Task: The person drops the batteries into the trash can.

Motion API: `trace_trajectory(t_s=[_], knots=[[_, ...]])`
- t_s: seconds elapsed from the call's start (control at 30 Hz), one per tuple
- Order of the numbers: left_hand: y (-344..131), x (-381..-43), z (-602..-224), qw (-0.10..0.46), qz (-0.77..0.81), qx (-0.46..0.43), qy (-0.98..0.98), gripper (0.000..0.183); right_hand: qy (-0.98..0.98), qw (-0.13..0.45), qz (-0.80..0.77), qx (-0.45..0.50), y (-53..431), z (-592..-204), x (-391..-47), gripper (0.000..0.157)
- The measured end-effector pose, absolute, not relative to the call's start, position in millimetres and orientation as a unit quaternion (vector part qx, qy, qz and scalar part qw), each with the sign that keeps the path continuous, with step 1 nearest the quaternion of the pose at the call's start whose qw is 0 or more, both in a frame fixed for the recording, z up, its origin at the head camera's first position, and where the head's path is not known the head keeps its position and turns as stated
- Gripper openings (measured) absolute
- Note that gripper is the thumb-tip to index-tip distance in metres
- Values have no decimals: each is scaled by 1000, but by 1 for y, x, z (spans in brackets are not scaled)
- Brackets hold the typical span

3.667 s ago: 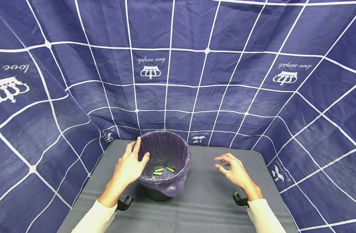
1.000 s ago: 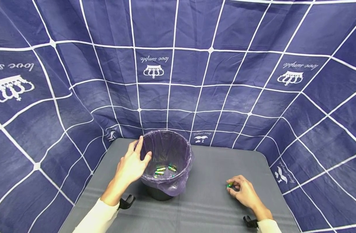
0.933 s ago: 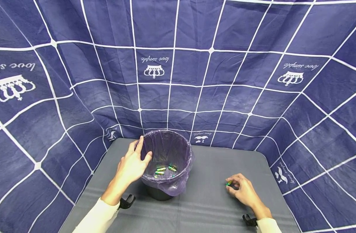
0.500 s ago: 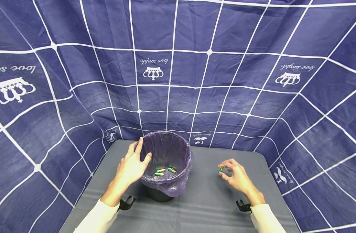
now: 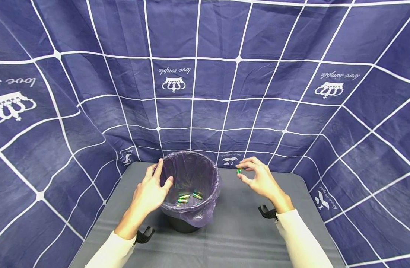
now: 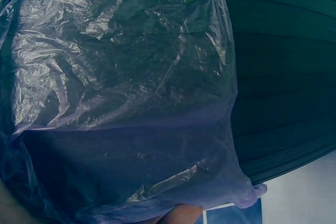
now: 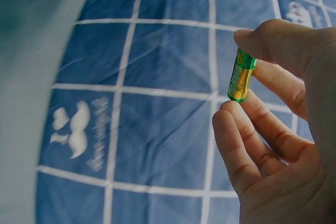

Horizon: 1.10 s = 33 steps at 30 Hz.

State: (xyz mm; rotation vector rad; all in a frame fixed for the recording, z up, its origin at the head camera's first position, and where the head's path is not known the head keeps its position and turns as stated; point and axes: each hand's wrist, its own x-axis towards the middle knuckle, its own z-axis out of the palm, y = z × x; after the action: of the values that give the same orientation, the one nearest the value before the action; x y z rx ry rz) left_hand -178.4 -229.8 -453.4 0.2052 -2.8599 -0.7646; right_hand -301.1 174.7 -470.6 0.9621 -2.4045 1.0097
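In the head view, my right hand [image 5: 260, 180] pinches a green-and-gold battery [image 5: 239, 171] between thumb and fingertips, raised to the right of the trash can [image 5: 183, 225]. The right wrist view shows the battery [image 7: 242, 75] held by its ends, the thumb at one and fingertips at the other. My left hand [image 5: 149, 191] holds the trash can's left rim, its thumb on the inner side. A translucent purple bag [image 5: 205, 210] lines the can and folds over its rim. Several similar batteries [image 5: 183, 196] lie at the bottom. The left wrist view shows the ribbed dark wall [image 6: 286, 77].
The can stands on a grey table [image 5: 238, 238]. Dark blue cloth [image 5: 211, 78] with white grid lines hangs behind and at both sides. A black strap mount [image 5: 144, 235] sits on the left wrist, another mount [image 5: 267, 212] on the right.
My right hand has picked the battery up from the right part of the table, then lifted it and moved it left and forward toward the can. The left hand has stayed at the rim.
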Motion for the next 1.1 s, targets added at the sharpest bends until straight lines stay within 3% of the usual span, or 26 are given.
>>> trace_trajectory(t_s=[0.57, 1.1], knots=[[-228, -178, -452, 86, -257, 66, -960, 84, -788, 187, 393, 436, 93, -389, -298, 29], [-231, -179, -453, 85, -257, 59, -961, 85, -757, 172, 411, 478, 28, -360, -294, 27]])
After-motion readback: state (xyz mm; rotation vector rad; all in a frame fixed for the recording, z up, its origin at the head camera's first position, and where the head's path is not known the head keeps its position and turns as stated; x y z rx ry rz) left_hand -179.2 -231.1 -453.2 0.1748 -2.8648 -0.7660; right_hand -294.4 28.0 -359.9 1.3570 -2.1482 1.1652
